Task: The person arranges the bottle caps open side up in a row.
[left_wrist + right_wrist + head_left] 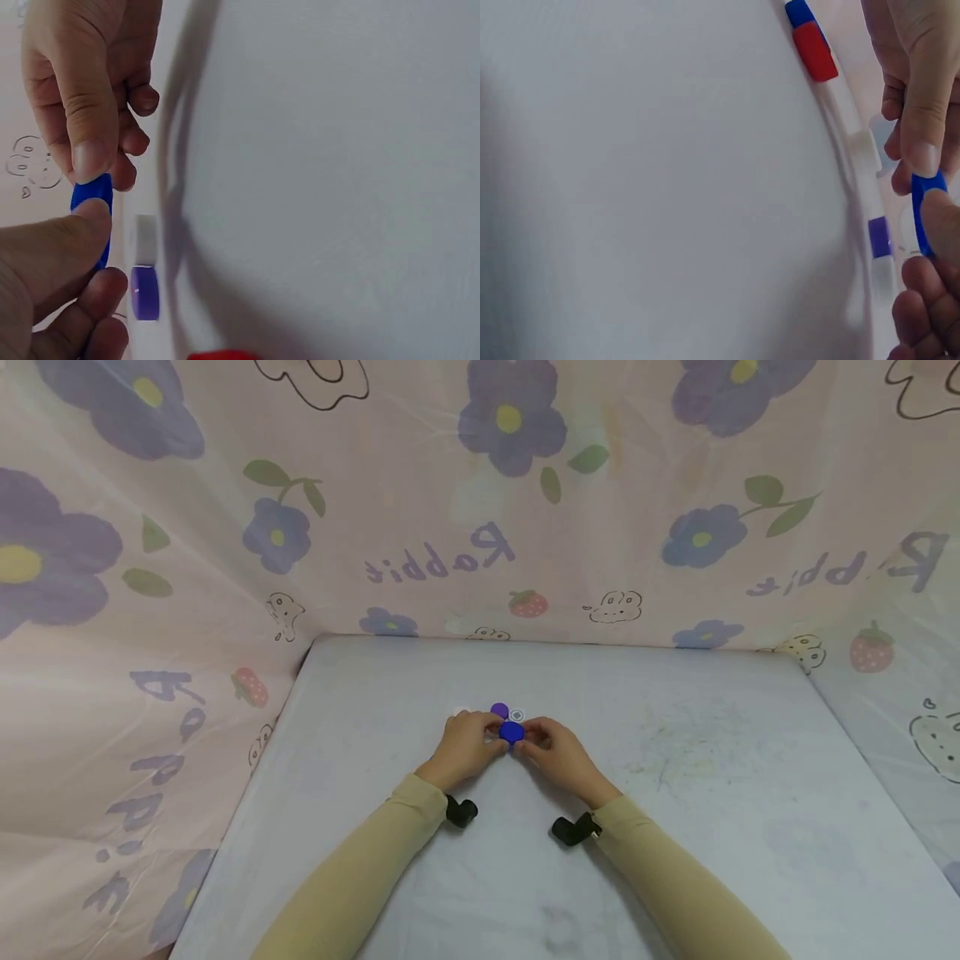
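Note:
A round blue disc [512, 732], seen edge-on in both wrist views, is pinched from two sides. My left hand [467, 743] grips its left edge between thumb and fingers, and my right hand [564, 758] pinches the right edge. The disc looks raised off the tabletop. Just beyond it lie a purple disc [499, 711] and a white disc [517, 715], side by side. In the right wrist view, a red piece [815, 52], a second blue piece [799, 13] and another white piece [864, 152] sit farther left; in the head view my left hand mostly hides that spot.
A white tabletop [705, 860] spreads around the hands, with faint marks on its right side. Flower-printed curtains [420, 485] enclose it at the back and both sides. Black wrist mounts [576, 829] stick out from the sleeves.

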Demonstrator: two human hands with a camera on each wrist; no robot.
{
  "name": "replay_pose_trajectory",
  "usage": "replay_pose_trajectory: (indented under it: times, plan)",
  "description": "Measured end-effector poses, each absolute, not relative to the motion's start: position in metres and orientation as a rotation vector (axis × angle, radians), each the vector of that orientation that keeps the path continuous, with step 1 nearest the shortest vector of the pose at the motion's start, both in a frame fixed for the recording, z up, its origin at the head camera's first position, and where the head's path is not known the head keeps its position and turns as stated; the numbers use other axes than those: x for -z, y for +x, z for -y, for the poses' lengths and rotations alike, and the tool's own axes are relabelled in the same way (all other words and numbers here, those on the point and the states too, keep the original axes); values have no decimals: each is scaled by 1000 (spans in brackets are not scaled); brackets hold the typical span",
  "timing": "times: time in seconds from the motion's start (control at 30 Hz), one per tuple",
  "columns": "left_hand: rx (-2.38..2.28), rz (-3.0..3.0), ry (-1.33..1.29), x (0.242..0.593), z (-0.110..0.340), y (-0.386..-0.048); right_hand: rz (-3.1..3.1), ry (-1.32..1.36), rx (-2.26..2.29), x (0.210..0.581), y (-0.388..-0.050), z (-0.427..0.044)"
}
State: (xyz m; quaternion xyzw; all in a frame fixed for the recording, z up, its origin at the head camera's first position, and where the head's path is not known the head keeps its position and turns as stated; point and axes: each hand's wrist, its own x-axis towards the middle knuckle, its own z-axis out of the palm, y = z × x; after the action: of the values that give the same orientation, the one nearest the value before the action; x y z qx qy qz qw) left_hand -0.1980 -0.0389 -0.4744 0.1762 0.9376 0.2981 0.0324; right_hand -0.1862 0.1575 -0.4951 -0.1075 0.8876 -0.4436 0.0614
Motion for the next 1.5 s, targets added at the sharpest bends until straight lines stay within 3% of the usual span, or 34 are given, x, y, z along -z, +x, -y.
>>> replay_pose_trajectory:
  times: [0.7, 1.5]
  plan:
    - [-1263, -2686, 462, 468, 69, -180, -2734, -477, 1386, 489, -177, -142]
    - [-1476, -2629, 435, 475, 79, -178, -2745, -424, 1525, 487, -176, -138]
